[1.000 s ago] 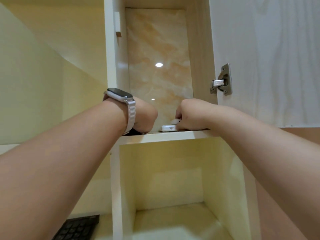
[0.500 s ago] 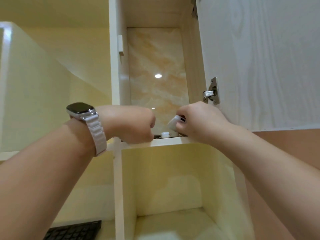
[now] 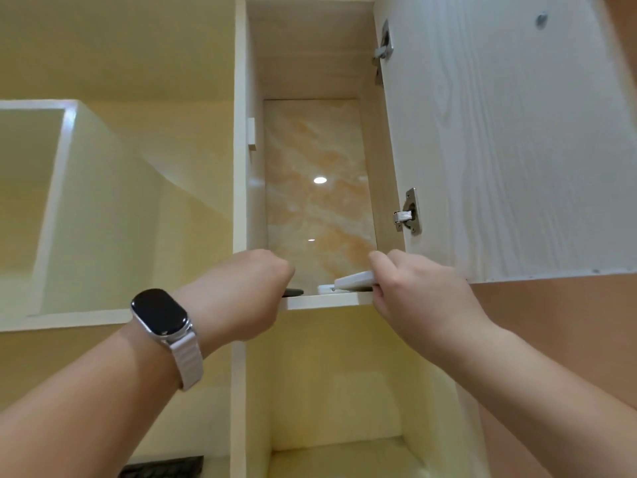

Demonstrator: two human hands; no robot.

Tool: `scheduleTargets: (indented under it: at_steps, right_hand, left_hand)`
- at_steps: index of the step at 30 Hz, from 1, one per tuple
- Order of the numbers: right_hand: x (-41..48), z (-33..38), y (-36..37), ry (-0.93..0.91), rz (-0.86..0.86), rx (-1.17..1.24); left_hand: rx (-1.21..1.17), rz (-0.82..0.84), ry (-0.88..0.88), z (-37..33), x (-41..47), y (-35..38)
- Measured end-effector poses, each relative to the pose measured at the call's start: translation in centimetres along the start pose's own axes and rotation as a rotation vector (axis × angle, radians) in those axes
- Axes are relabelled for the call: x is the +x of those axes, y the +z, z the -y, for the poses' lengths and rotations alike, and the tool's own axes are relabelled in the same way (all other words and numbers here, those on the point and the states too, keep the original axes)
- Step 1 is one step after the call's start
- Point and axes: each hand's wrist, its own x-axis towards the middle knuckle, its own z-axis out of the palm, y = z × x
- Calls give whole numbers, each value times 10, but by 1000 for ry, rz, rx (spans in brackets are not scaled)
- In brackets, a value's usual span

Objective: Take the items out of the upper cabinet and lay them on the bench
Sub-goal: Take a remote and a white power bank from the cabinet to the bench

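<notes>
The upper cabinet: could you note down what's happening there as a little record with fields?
cabinet door: swung open to the right
shelf edge: white, at hand height
right hand: gripping a flat white item, lifted off the shelf
left hand: closed on a dark item, mostly hidden
still on shelf: a small white item under the lifted one
left wrist: watch with white band
below: black keyboard corner
</notes>
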Motion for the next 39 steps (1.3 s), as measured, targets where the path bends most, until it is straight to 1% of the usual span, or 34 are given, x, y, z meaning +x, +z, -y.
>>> scheduleTargets:
  at_steps: [2, 4, 8, 10, 13, 16, 19, 21, 23, 24, 26, 30, 35, 39]
  right_hand:
    - [-6, 0, -2, -23, -20, -24]
    - [-15, -2, -4, -29, -95, 8]
    - [-35, 0, -12, 67, -238, 105]
    - [-44, 2, -10, 145, -273, 162]
    - [-57, 4, 0, 243, -225, 217]
    - [-70, 10, 6, 345, -78, 355]
    - [-81, 23, 2, 571, 15, 585]
    - [-91, 30, -1, 682, 47, 793]
    - [-99, 34, -6, 809, 148, 1022]
    - [-103, 36, -9, 854, 210, 1099]
    - [-113, 40, -12, 876, 315, 1174]
    - [-136, 50, -20, 916, 467, 1226]
    - [-164, 59, -39, 882, 545, 1194]
    - [-193, 75, -57, 1015, 568, 1114]
  left_hand:
    - [-8, -61, -20, 2, -7, 1]
    - [-34, -121, -47, 8, -15, 5]
    - [-224, -243, -132, 10, -38, 19]
    - [-316, -300, -170, 5, -47, 27]
    - [-449, -372, -212, -5, -54, 38]
    - [-576, -424, -235, -17, -61, 44]
    - [-667, -442, -234, -30, -71, 50]
    - [-755, -430, -261, -37, -78, 54]
    - [-871, -402, -307, -45, -86, 58]
    - [-921, -381, -326, -49, -91, 61]
    - [-1010, -349, -340, -59, -102, 67]
    - [-1169, -281, -338, -78, -122, 78]
    - [-1373, -159, -338, -94, -150, 102]
    - [-1541, -12, -328, -102, -174, 132]
